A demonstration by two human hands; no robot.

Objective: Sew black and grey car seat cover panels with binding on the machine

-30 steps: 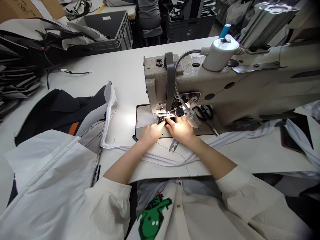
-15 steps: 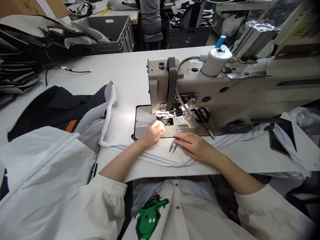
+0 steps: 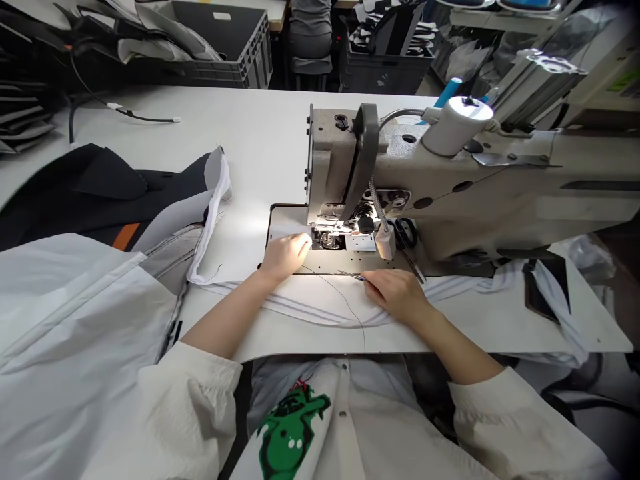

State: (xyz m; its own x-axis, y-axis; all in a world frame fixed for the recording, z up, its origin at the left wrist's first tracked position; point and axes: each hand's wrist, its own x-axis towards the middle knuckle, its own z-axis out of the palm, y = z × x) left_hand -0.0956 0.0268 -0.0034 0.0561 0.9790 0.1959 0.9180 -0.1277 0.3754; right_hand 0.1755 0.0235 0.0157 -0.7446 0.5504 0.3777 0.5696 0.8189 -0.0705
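My left hand [image 3: 287, 257] is closed at the left of the sewing machine's [image 3: 345, 167] open needle area, fingertips pinched together. What they hold, if anything, is too small to make out. A dark thread [image 3: 345, 300] runs from near this hand across the white table to its front edge. My right hand [image 3: 397, 292] grips small thread snips [image 3: 354, 275], blades pointing left over the metal bed. The bobbin area [image 3: 329, 240] lies uncovered under the lamp light, right of my left hand. Under both forearms passes a white striped strip [image 3: 310, 312].
Black-handled scissors [image 3: 407, 243] lie on the machine bed behind the lamp head [image 3: 385, 243]. Dark and white fabric pieces [image 3: 100, 200] cover the table's left. A phone [image 3: 547, 287] lies at the right under the strip. Grey crates [image 3: 230, 57] stand beyond the table.
My left hand has moved slightly left, off the bobbin area. My right hand has lifted the snips from the table, turning them level over the bed edge. The view has shifted a little.
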